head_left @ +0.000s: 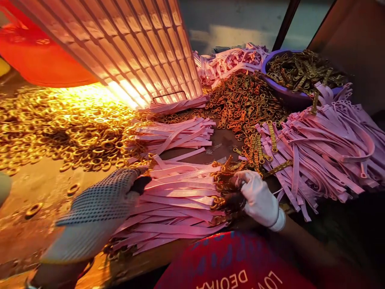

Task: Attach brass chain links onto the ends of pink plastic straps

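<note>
Several pink straps (180,182) lie side by side in a stack in front of me, with gold metal fittings (219,202) at their right ends. My left hand (102,208), in a pale glove with blue dots and dark fingertips, pinches at the left end of an upper strap; its exact hold is partly hidden. At the right ends, my right hand (260,198) wears a white glove with uncovered or dark fingertips. Its fingers curl closed at the gold fittings, and what lies between them is hard to make out.
Gold rings (90,132) are heaped at left under a bright light by a ribbed panel (135,48). Another strap bundle (183,134) lies behind. Gold link pieces (243,100), a purple basin (278,90) of more pieces, and a large strap pile (327,148) stand right.
</note>
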The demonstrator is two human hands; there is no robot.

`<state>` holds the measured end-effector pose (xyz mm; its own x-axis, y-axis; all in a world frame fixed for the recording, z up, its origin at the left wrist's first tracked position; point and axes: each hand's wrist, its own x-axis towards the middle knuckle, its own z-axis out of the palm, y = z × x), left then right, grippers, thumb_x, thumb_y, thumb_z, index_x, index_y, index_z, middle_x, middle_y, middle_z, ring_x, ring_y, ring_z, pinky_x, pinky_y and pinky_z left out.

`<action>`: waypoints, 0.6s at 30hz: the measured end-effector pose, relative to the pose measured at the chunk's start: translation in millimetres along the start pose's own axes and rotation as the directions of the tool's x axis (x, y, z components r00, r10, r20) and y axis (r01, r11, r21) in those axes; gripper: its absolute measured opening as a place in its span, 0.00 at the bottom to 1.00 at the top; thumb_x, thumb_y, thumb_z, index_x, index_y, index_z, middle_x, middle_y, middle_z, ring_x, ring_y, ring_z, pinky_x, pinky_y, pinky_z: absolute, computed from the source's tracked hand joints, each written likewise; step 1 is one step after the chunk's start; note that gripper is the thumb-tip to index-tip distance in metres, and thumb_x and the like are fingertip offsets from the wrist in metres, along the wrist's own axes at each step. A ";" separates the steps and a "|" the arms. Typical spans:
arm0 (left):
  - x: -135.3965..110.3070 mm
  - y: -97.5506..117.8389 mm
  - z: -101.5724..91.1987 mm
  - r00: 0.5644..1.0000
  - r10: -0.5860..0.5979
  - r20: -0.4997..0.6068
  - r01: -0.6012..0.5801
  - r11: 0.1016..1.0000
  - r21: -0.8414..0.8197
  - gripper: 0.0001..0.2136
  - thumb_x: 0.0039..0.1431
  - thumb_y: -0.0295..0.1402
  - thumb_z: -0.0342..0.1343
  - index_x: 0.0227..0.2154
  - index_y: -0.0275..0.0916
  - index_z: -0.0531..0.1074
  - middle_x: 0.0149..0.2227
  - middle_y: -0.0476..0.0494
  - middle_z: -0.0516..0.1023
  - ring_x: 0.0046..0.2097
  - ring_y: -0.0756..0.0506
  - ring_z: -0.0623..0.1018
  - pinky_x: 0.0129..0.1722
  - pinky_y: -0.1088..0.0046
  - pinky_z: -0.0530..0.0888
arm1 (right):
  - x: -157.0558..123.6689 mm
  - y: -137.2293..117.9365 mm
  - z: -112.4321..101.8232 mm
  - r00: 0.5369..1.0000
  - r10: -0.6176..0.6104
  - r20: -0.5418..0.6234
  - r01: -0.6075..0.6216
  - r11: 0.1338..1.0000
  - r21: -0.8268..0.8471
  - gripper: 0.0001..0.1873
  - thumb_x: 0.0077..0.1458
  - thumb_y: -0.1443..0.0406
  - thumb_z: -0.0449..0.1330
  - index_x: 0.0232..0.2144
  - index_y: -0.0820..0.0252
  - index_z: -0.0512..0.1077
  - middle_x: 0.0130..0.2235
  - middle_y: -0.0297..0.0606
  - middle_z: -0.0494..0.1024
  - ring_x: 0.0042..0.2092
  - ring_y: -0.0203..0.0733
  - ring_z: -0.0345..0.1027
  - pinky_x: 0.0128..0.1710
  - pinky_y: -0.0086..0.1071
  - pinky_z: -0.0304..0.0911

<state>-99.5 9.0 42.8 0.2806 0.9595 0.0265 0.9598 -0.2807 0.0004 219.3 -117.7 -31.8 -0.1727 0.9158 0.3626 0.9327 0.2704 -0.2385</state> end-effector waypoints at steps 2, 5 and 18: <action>16.6 17.5 6.7 0.995 0.098 -0.021 -0.096 0.993 0.065 0.18 0.66 0.39 0.42 0.42 0.38 0.76 0.38 0.40 0.80 0.36 0.41 0.77 0.33 0.70 0.64 | -0.1 26.7 -4.0 0.983 0.182 -0.033 -0.183 0.983 -0.032 0.09 0.59 0.69 0.55 0.38 0.63 0.75 0.45 0.47 0.77 0.44 0.46 0.70 0.44 0.35 0.64; 53.6 43.8 22.5 0.954 0.299 0.025 -0.299 0.954 -0.025 0.14 0.66 0.35 0.45 0.40 0.36 0.76 0.39 0.40 0.80 0.38 0.43 0.77 0.36 0.72 0.65 | 10.8 64.6 -9.0 0.902 0.426 -0.067 -0.426 0.858 -0.287 0.08 0.56 0.71 0.55 0.31 0.64 0.75 0.36 0.48 0.77 0.38 0.48 0.70 0.37 0.34 0.61; 89.9 49.1 63.4 0.920 0.246 0.304 -0.255 0.967 -0.009 0.12 0.60 0.29 0.48 0.39 0.38 0.76 0.41 0.36 0.83 0.43 0.37 0.82 0.45 0.63 0.73 | 46.4 75.7 26.2 0.893 0.434 -0.122 -0.443 0.798 -0.408 0.13 0.56 0.79 0.50 0.32 0.67 0.72 0.32 0.50 0.74 0.34 0.47 0.68 0.31 0.33 0.59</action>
<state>-26.6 83.1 -18.1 0.4963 0.8218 -0.2799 0.8563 -0.5165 0.0021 273.6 -46.9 -56.6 0.2889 0.8985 0.3304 0.9500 -0.3117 0.0168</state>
